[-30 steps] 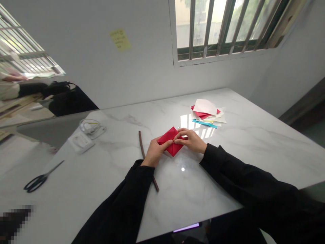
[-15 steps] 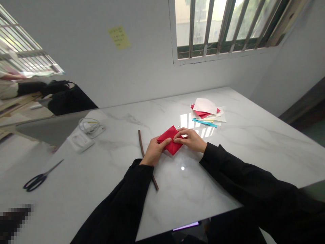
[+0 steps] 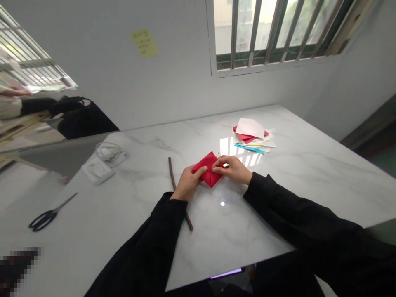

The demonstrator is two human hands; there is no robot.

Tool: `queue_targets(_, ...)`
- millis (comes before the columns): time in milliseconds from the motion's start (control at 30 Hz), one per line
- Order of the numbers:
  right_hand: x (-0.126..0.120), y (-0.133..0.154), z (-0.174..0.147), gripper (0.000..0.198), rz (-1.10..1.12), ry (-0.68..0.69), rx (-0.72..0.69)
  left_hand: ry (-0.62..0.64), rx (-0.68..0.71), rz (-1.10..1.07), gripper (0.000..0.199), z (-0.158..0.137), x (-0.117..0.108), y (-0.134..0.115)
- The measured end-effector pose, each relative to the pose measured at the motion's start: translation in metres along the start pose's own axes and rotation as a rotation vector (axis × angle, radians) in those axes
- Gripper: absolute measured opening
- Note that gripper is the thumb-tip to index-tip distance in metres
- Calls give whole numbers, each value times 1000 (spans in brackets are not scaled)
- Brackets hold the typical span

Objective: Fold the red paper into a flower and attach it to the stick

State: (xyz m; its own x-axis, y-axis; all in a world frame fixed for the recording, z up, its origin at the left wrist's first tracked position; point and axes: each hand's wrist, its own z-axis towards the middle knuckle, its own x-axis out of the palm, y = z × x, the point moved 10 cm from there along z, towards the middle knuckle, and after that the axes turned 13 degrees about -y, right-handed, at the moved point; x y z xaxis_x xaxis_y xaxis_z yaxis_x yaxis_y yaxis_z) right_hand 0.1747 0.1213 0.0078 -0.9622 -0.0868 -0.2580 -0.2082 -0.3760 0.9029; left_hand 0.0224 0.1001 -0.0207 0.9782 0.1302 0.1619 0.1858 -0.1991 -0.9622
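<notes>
Where the two hands met, near the middle of the marble table (image 3: 278,198), lay a folded red paper (image 3: 209,175), flat on the surface and turned like a diamond. The left hand (image 3: 187,184) held its near left edge, the thumb on top and the other fingers curled at the side, so it seemed to keep the sheet from sliding. The right hand (image 3: 232,168) came from the other side; its thumb and forefinger were pressed together on the upper right fold, probably to sharpen a crease there. Both sleeves were black and rested low over the table.

Just left of the left wrist lay a thin brown stick (image 3: 177,186), partly under the forearm, close but not touching the paper. Behind the right hand, a little apart, was a loose pile of coloured papers (image 3: 252,136), white, red, yellow and blue. Farther left stood a white charger with its cable (image 3: 103,163), and well apart, near the left edge, black scissors (image 3: 46,216). Nothing stood between the hands and the paper.
</notes>
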Motion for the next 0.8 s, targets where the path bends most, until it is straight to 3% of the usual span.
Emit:
queue_targets(433, 4, -9, -4, 27, 146, 2, 138, 44, 28, -24, 41, 0, 5, -1)
queue_targets(633, 3, -7, -4, 27, 210, -10, 156, 64, 110, 26, 43, 0, 6, -5)
queue_targets(800, 0, -4, -3, 24, 216, -40, 121, 11, 169, 64, 45, 1, 3, -8)
